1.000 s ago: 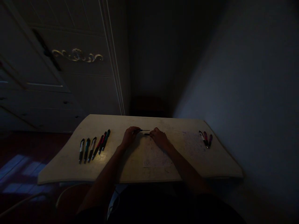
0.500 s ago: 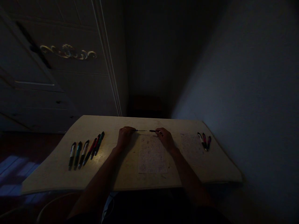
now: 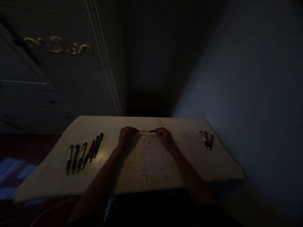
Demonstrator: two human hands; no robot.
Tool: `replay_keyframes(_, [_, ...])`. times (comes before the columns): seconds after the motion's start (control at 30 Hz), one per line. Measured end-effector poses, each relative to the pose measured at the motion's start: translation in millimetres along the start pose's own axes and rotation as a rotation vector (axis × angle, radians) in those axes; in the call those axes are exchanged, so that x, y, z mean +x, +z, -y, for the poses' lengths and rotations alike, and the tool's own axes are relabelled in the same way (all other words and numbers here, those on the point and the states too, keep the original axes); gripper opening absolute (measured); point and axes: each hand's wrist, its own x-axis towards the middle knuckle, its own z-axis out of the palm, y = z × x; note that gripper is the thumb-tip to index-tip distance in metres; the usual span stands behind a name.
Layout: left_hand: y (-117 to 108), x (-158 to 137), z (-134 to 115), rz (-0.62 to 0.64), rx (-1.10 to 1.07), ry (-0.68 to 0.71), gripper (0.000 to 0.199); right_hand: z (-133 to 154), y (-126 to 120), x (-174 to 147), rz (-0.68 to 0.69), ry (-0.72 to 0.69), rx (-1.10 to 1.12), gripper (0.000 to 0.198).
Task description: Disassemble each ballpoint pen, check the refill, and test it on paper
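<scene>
Dim light covers a pale tabletop (image 3: 127, 176). My left hand (image 3: 126, 136) is closed on a dark pen part (image 3: 138, 130), mostly hidden by the fingers. From it a thin refill (image 3: 144, 131) points right. My right hand (image 3: 165, 138) pinches a dark pen barrel (image 3: 152, 131) lying in line with the refill. The refill's end meets the barrel's left end; whether it is inside I cannot tell. Just below the hands is a sheet of paper (image 3: 155, 157) covered in marks or writing.
Several pens (image 3: 81, 157) lie in a slanted row at the left. Three more pens (image 3: 207, 140) rest at the right, beside a second marked sheet (image 3: 194, 145). A cabinet (image 3: 78, 91) stands behind left, and a wall (image 3: 248, 94) runs along the right.
The gap between the refill and the barrel has closed, as the two hands came slightly nearer each other. The view has shifted a little.
</scene>
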Motion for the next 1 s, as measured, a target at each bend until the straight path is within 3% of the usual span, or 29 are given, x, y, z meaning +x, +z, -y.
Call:
replay_keyframes(0.7, [11.4, -1.7, -8.5, 0.121, -0.047, 0.066, 0.017, 13.1, 17.2, -4.3, 0.148, -0.067, -0.007, 0.020])
replay_keyframes(1.0, [6.5, -3.9, -18.7, 0.132, -0.038, 0.070, 0.020, 11.8, 20.1, -5.5, 0.066, -0.015, 0.064, 0.024])
